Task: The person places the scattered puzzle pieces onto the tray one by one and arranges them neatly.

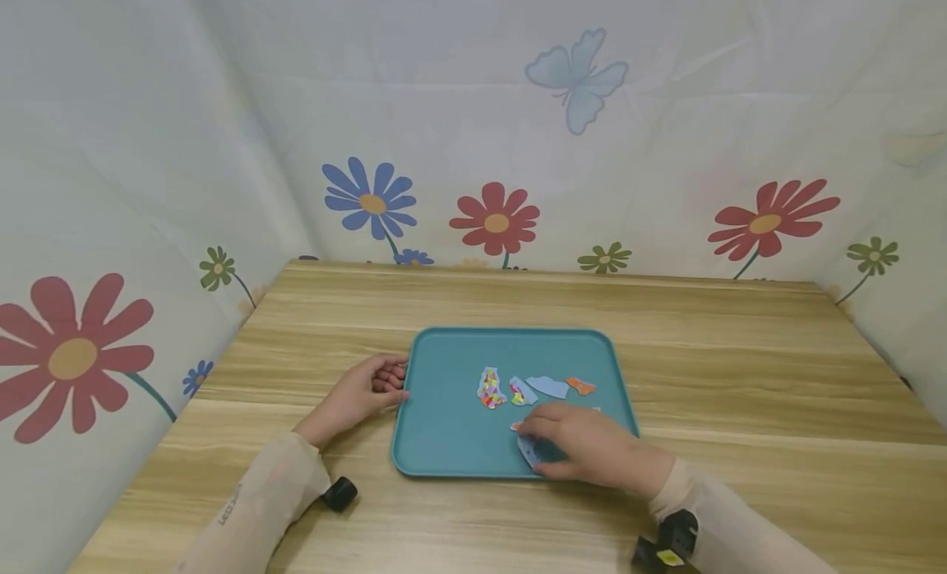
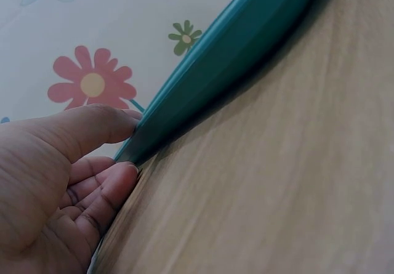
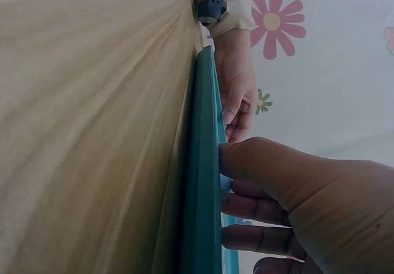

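A teal tray lies on the table. My left hand is at the tray's left side; in the left wrist view its thumb and fingertips hold the rim. Over the tray's front right part, my right hand reaches down, thumb and fingers spread, fingertips touching the tray surface. A light blue paper piece with small dark marks lies between them, partly hidden. Behind lie a multicoloured paper piece, a smaller colourful piece, a plain pale blue piece and an orange piece.
The wooden table extends on all sides of the tray. A white curtain with printed flowers and a butterfly hangs behind it and at the sides. Black devices are strapped at the wrists over beige sleeves.
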A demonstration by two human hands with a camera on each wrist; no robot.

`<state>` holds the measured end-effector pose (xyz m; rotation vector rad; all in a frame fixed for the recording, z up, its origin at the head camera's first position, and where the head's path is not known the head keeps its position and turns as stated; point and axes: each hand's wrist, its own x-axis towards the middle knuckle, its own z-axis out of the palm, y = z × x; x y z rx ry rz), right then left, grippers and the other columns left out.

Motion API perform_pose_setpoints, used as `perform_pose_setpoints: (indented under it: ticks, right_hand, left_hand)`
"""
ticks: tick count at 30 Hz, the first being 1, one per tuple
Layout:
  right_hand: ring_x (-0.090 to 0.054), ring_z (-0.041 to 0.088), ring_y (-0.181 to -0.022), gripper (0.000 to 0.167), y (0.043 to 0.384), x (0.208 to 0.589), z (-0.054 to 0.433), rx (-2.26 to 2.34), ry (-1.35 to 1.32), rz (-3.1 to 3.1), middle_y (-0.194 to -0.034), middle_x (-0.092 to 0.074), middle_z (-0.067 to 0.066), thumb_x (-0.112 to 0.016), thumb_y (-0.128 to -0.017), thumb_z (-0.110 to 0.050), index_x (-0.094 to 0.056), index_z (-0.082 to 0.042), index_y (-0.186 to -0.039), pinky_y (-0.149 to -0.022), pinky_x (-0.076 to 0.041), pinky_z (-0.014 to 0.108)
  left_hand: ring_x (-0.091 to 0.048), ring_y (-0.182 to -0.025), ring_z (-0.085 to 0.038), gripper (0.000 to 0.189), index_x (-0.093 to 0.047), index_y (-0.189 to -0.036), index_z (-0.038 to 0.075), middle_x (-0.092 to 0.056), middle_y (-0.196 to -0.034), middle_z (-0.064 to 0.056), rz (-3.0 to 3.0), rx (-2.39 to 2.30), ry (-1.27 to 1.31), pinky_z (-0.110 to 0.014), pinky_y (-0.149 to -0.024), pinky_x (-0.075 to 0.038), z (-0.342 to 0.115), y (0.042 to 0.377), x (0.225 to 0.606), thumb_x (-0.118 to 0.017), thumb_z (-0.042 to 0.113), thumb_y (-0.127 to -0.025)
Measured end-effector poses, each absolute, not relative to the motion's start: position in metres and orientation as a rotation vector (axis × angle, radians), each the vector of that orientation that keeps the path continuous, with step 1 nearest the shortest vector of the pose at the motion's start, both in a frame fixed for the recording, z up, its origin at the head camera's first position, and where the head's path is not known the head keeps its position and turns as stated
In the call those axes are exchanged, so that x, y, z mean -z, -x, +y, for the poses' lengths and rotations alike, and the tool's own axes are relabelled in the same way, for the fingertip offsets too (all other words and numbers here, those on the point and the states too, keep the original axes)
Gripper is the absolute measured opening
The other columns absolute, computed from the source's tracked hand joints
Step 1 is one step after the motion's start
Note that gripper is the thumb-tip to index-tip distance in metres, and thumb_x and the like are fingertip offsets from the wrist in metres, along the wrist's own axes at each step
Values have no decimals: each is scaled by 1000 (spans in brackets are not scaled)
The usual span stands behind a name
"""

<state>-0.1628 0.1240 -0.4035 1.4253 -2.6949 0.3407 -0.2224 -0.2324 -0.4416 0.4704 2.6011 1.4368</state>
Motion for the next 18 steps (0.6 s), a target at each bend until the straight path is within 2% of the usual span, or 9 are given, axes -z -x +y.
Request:
perform_pose_setpoints:
  ticks: [18]
  right_hand:
    - [-61,13,-107,40,166,406,119,-312,-1465,-2681,-115,-63,0,-76,-81,-29,-66,-11,-116,-88,-54,27]
  left_hand:
    - [-58,-96,-20,58,-48,-135,-4,-60,-113,-16,2597,-1449,-474,-17,-78,-51,-231,222,441,-73,13,-85]
